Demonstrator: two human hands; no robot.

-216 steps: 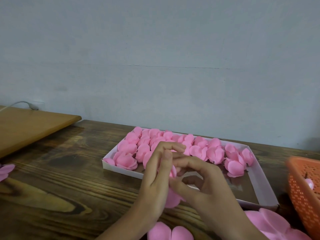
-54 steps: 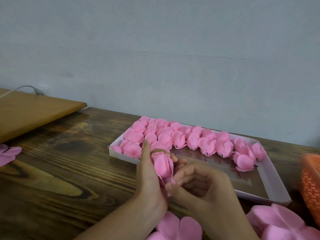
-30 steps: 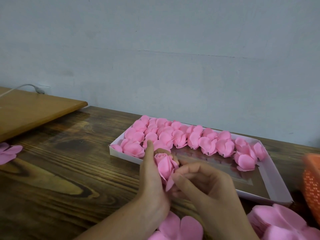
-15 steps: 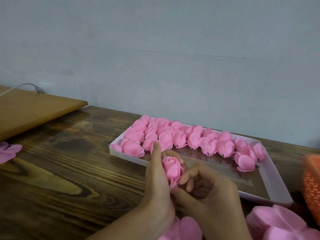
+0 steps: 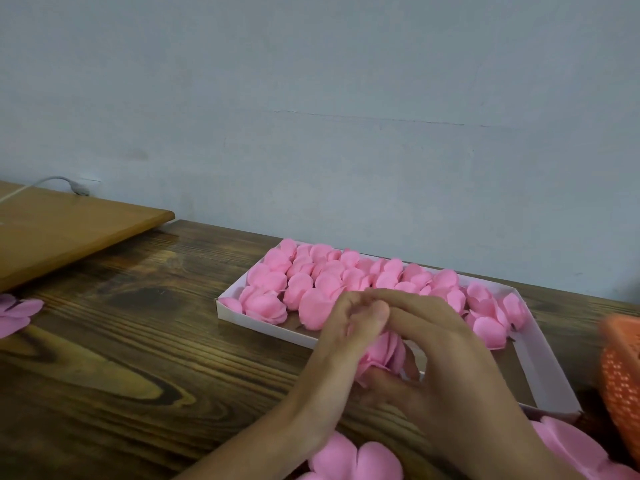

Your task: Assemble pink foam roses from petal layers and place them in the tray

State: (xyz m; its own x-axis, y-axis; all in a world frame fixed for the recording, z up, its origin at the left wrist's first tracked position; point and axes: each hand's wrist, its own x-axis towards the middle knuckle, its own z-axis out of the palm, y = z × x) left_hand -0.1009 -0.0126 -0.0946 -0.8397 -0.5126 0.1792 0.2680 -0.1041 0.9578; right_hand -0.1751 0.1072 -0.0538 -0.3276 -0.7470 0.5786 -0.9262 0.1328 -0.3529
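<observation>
Wrapping our left hand (image 5: 341, 344) round the small pink foam rose (image 5: 384, 348), we're pinching its outer petals with our right hand (image 5: 450, 362), over the near rim of the shallow white cardboard tray (image 5: 540, 362). Finished pink roses (image 5: 485, 327) are packing its back rows, its near right floor is lying bare, so many are probably left to make.

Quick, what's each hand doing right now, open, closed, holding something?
Left hand: holding the pink foam rose, fingers curled round it.
Right hand: holding the same rose from the other side.
</observation>
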